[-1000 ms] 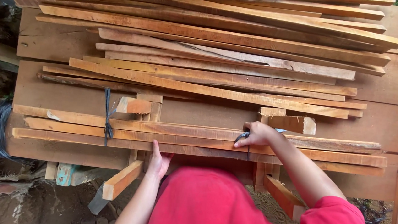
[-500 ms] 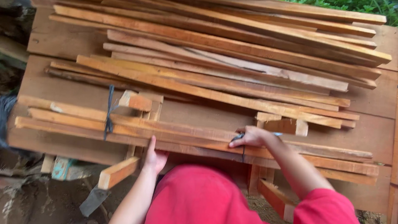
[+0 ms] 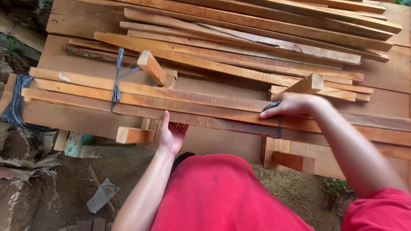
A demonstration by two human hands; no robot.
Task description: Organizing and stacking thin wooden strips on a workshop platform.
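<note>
A bundle of long, thin orange-brown wooden slats (image 3: 192, 102) lies crosswise on the desk (image 3: 66, 118), near its front edge, bound with dark cord (image 3: 117, 80). The left hand (image 3: 172, 132) grips the bundle's near edge, fingers curled under. The right hand (image 3: 290, 105) presses on top, fingers together.

The person wore a bright red short-sleeved top, its loose fabric filling the near edge of the view. Both forearms were bare, and the left hand (image 3: 173, 133) and right hand (image 3: 293, 105) were ungloved.
</note>
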